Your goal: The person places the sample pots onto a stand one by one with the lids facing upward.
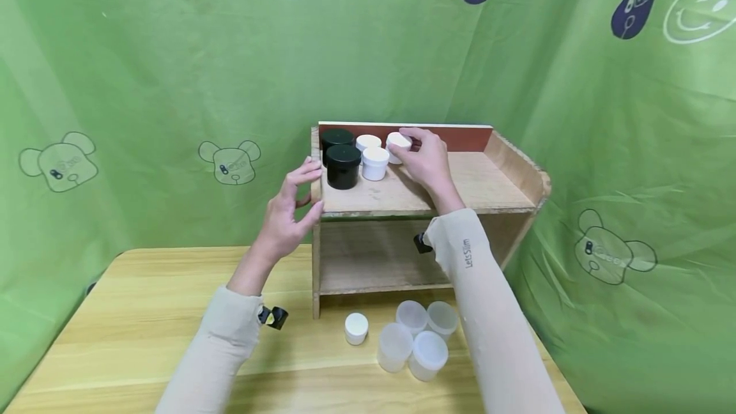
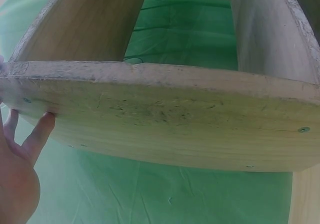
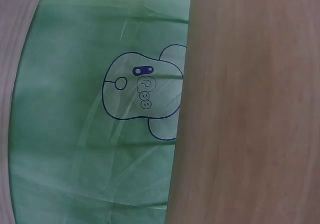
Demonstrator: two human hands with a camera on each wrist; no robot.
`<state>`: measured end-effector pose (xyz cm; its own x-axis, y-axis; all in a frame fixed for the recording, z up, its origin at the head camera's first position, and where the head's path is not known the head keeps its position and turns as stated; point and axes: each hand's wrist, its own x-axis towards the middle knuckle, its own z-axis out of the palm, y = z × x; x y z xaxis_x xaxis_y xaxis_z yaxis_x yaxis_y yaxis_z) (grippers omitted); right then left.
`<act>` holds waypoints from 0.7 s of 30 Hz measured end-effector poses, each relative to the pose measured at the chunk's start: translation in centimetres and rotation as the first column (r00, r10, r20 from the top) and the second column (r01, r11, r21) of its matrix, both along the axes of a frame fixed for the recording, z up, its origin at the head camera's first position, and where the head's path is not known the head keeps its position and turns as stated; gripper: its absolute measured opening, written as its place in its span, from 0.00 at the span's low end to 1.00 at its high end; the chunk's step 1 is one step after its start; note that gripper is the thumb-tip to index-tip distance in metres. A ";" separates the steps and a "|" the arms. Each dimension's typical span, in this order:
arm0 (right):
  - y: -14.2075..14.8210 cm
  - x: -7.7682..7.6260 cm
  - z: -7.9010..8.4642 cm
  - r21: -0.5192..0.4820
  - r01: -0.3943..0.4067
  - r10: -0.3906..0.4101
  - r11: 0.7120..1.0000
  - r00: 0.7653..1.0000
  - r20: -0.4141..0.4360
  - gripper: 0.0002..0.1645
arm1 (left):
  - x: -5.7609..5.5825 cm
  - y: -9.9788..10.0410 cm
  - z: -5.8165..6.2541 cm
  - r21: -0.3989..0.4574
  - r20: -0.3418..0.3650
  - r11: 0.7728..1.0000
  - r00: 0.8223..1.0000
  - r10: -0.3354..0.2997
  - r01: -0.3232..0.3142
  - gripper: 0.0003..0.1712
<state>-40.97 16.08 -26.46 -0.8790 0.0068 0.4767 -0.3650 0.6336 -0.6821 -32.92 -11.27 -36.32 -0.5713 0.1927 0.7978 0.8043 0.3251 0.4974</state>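
Note:
My right hand [image 1: 424, 155] pinches a small white lidded jar [image 1: 397, 145] at the back of the wooden shelf's top board [image 1: 402, 197]. Left of that jar are two more white jars, one [image 1: 375, 166] in front of the other [image 1: 368, 142]. Beside them, at the left side panel, stand two larger black jars, one [image 1: 343, 168] in front and one [image 1: 337, 137] behind. My left hand [image 1: 290, 213] touches the outer face of the left panel with its fingers spread. In the left wrist view, fingertips [image 2: 47, 119] rest against that panel. The right wrist view does not show the hand.
On the table [image 1: 172, 312], in front of the shelf, stand another white jar [image 1: 356, 328] and several translucent tubs [image 1: 428, 355]. The shelf's lower board [image 1: 379, 273] lies below the right forearm. A green printed cloth [image 1: 172, 82] hangs behind and at the sides.

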 end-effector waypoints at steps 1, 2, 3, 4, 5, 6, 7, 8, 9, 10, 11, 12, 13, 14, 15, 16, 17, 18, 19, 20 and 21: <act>0.0 0.0 -0.1 -0.001 -0.002 0.002 1.000 1.000 0.000 0.31 | 0.0 0.0 0.0 0.000 -0.001 1.000 1.000 -0.001 0.001 0.32; 0.0 0.0 -0.1 0.000 -0.004 0.004 1.000 1.000 0.000 0.31 | 0.0 0.0 0.0 0.000 -0.003 1.000 1.000 -0.001 0.001 0.32; 0.0 0.0 -0.2 0.002 -0.004 0.004 1.000 1.000 0.000 0.31 | 0.0 0.0 0.0 0.000 -0.003 1.000 1.000 -0.001 0.001 0.32; 0.0 0.0 -0.3 0.007 -0.004 0.004 1.000 1.000 0.002 0.31 | 0.0 0.0 0.0 0.000 -0.003 1.000 1.000 -0.003 0.003 0.32; 0.0 0.0 -0.3 0.010 -0.004 0.004 1.000 1.000 0.004 0.30 | 0.0 0.0 0.0 0.000 -0.002 1.000 1.000 -0.003 0.003 0.32; 0.0 -0.1 -0.4 0.014 -0.005 0.005 1.000 1.000 0.008 0.30 | 0.1 0.0 0.0 0.000 0.000 1.000 1.000 -0.004 0.004 0.32; -0.1 -0.2 -0.5 0.018 -0.006 0.005 1.000 1.000 0.012 0.30 | 0.1 0.0 0.0 -0.001 0.001 1.000 1.000 -0.003 0.003 0.32; -0.1 -0.2 -0.5 0.023 -0.006 0.005 1.000 1.000 0.014 0.30 | 0.1 0.0 0.0 -0.002 0.003 1.000 1.000 -0.003 0.003 0.32; -0.1 -0.2 -0.5 0.027 -0.006 0.006 1.000 1.000 0.017 0.30 | 0.1 0.0 -0.1 -0.003 0.005 1.000 1.000 -0.003 0.003 0.32; -0.1 -0.2 -0.6 0.029 -0.007 0.006 1.000 1.000 0.021 0.30 | 0.1 0.0 -0.1 -0.003 0.007 1.000 1.000 -0.002 0.002 0.32; -0.1 -0.2 -0.6 0.029 -0.009 0.008 1.000 1.000 0.021 0.30 | 0.1 0.0 -0.1 -0.003 0.008 1.000 1.000 -0.002 0.002 0.32; -0.1 -0.3 -0.6 0.030 -0.011 0.010 0.999 1.000 0.022 0.30 | 0.1 0.0 -0.1 -0.002 0.009 1.000 1.000 -0.001 0.001 0.32; -0.1 -0.3 -0.6 0.030 -0.013 0.013 0.999 1.000 0.020 0.30 | 0.1 0.0 -0.1 -0.002 0.008 1.000 1.000 0.000 0.000 0.32; -0.1 -0.3 -0.7 0.028 -0.017 0.017 0.999 1.000 0.017 0.30 | 0.1 0.0 -0.1 -0.001 0.008 1.000 1.000 0.001 -0.001 0.32; -0.1 -0.3 -0.7 0.024 -0.022 0.022 0.999 1.000 0.016 0.30 | 0.1 0.0 -0.1 -0.001 0.006 1.000 1.000 0.001 -0.001 0.32; -0.1 -0.3 -0.7 0.018 -0.028 0.027 0.999 1.000 0.015 0.30 | 0.1 0.0 -0.1 -0.001 0.004 1.000 1.000 0.002 -0.002 0.32; -0.1 -0.3 -0.7 0.016 -0.033 0.032 0.999 0.999 0.013 0.30 | 0.1 0.0 -0.1 -0.001 0.003 1.000 1.000 0.002 -0.002 0.32; 0.0 -0.4 -0.7 0.013 -0.037 0.037 0.999 0.999 0.012 0.29 | 0.1 0.0 -0.1 -0.001 0.001 1.000 1.000 0.000 0.000 0.32; 0.0 -0.3 -0.7 0.007 -0.042 0.042 0.999 0.999 0.012 0.29 | 0.0 0.0 -0.1 -0.001 -0.001 1.000 1.000 0.000 0.000 0.32; -0.1 -0.3 -0.7 0.000 -0.046 0.046 0.999 0.999 0.014 0.30 | 0.0 0.0 -0.1 -0.001 -0.004 1.000 1.000 -0.002 0.002 0.32; 0.0 -0.3 -0.7 -0.003 -0.048 0.048 0.999 0.999 0.014 0.30 | 0.0 0.0 -0.1 -0.001 -0.006 1.000 1.000 -0.003 0.003 0.32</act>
<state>-41.32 16.04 -27.16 -0.8851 -0.0344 0.4642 -0.3854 0.6135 -0.6893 -32.89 -11.26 -36.37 -0.5658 0.1946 0.8012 0.8082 0.3232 0.4922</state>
